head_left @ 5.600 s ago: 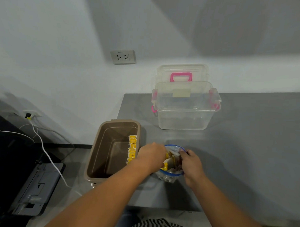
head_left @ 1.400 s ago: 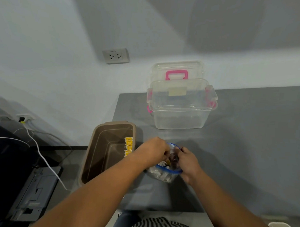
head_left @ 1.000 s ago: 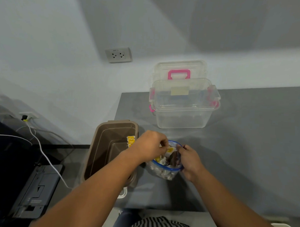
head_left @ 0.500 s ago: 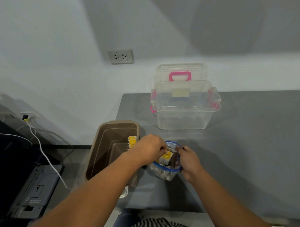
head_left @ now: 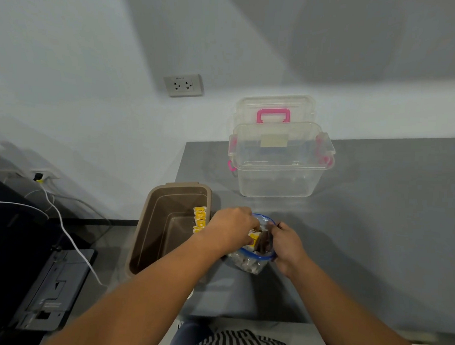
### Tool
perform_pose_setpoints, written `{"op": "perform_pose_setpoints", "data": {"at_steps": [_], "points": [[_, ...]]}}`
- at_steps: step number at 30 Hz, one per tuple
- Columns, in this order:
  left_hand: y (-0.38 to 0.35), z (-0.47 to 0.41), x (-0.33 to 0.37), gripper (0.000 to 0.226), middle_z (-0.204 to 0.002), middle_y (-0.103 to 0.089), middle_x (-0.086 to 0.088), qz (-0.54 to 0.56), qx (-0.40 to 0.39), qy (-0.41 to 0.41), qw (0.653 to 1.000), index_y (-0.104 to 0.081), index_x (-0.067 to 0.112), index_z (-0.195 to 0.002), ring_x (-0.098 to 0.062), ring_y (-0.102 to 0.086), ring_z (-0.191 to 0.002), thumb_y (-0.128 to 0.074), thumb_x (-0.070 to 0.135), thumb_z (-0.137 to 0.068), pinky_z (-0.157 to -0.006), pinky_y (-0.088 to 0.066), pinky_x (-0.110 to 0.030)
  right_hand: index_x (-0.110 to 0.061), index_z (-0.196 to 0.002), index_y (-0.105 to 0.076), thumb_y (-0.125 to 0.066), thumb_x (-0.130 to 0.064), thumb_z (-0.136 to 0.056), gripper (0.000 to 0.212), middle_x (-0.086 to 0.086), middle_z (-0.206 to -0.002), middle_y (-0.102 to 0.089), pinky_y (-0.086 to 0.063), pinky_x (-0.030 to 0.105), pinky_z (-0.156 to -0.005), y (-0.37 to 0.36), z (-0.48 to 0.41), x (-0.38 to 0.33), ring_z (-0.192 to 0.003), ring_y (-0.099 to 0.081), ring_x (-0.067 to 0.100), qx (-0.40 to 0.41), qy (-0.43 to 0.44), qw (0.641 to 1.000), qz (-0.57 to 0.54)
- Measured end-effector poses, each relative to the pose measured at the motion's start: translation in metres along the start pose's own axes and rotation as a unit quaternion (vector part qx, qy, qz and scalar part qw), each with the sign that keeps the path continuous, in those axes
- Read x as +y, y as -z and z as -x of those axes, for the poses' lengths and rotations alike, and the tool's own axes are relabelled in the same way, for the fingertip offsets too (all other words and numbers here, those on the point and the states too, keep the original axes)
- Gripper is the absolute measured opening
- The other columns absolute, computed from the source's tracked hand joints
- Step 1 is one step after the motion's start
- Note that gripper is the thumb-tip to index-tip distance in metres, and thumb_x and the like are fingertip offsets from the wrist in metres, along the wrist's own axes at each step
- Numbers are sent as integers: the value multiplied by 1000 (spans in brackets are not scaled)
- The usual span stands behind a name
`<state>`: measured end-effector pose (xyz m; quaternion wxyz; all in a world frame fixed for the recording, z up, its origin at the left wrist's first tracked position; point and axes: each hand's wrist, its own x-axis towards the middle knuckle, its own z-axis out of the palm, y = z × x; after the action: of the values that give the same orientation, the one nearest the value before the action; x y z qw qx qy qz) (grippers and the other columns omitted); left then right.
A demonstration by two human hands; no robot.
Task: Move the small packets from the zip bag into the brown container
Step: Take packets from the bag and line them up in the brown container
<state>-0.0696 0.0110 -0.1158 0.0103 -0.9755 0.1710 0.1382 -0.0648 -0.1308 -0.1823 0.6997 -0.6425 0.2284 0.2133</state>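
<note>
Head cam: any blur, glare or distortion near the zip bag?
Head view: wide-angle bend, the table edge slopes; broad soft shadows on the wall, no harsh glare; zip bag, left hand and right hand slightly soft, so the packets in it blur together; left margin smeared.

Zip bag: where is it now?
Head view, lower centre: zip bag on the grey table, between left hand and right hand, just right of the brown container.

Grey table: zip bag sits between left hand and right hand, clear pink-latched box well beyond them, brown container just left, at the table's edge.
</note>
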Motion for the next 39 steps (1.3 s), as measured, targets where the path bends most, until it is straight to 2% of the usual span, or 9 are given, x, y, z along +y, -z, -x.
{"op": "perform_pose_setpoints", "data": {"at_steps": [2, 6, 11, 16, 19, 24, 30, 35, 39], "points": [[-1, 1, 2, 41, -122, -54, -4, -8, 4, -14, 1000, -60, 28, -131, -25, -57, -110, -66, 36, -91, -86, -53, -41, -7, -91, -61, -50, -11, -103, 17, 12, -82, -69, -55, 38, -67, 0, -1, 1, -73, -66, 25, 1, 1, 1000, 0], [-2, 2, 3, 41, -121, -55, -4, -17, 14, -29, 999, -59, 25, -130, -25, -56, -110, -67, 33, -91, -85, -52, -39, -6, -96, -62, -49, -12, -104, 17, 15, -89, -71, -58, 41, -73, 1, -2, 2, -80, -70, 27, -2, -2, 1000, 0], [-1, 1, 3, 34, -118, -63, -1, -5, 13, -5, 1000, -61, 27, -123, -23, -61, -106, -68, 32, -90, -83, -52, -36, -7, -92, -62, -49, -12, -105, 19, 13, -83, -71, -56, 37, -66, 0, -2, 2, -72, -68, 24, -1, -5, 1000, -16], [-3, 2, 2, 21, -110, -67, 1, 2, 31, 21, 999, -65, 28, -114, -21, -63, -99, -64, 29, -93, -79, -52, -34, -5, -92, -61, -50, -12, -104, 18, 19, -87, -72, -58, 50, -83, -2, -3, 3, -80, -69, 31, 0, -8, 1000, -10], [0, 4, -3, 18, -103, -69, 4, 49, 31, 40, 997, -67, 30, -108, -18, -65, -95, -67, 31, -90, -82, -55, -34, -5, -95, -62, -49, -13, -104, 18, 25, -99, -72, -58, 56, -87, -3, -3, 2, -91, -72, 38, 2, -13, 1000, -4], [12, 15, -18, 13, -87, -71, 10, 151, 76, 26, 985, -72, 27, -97, -6, -64, -81, -75, 31, -85, -80, -56, -32, -5, -96, -62, -48, -12, -106, 19, 19, -92, -72, -59, 45, -77, -2, -2, 1, -84, -71, 32, 2, -15, 1000, -9], [30, 31, -36, 16, -87, -68, 15, 251, 130, 29, 959, -74, 27, -99, 0, -63, -79, -77, 32, -85, -75, -53, -21, -8, -95, -63, -49, -19, -105, 20, 21, -94, -65, -53, 61, -91, -5, -5, 1, -83, -59, 32, -6, -17, 1000, 2], [26, 25, -38, 20, -96, -73, 10, 203, 74, 29, 976, -74, 27, -107, -3, -63, -83, -73, 33, -88, -82, -55, -29, -7, -95, -62, -51, -17, -105, 18, 19, -93, -71, -58, 48, -83, -6, -5, 1, -86, -69, 32, -10, -19, 1000, -11], [23, 19, -34, 23, -99, -72, 8, 165, 44, 26, 985, -71, 26, -110, -7, -65, -88, -73, 31, -88, -84, -56, -32, -7, -98, -62, -50, -18, -105, 18, 18, -97, -74, -60, 54, -88, -6, -5, 0, -93, -73, 34, -13, -20, 1000, -12]]}}
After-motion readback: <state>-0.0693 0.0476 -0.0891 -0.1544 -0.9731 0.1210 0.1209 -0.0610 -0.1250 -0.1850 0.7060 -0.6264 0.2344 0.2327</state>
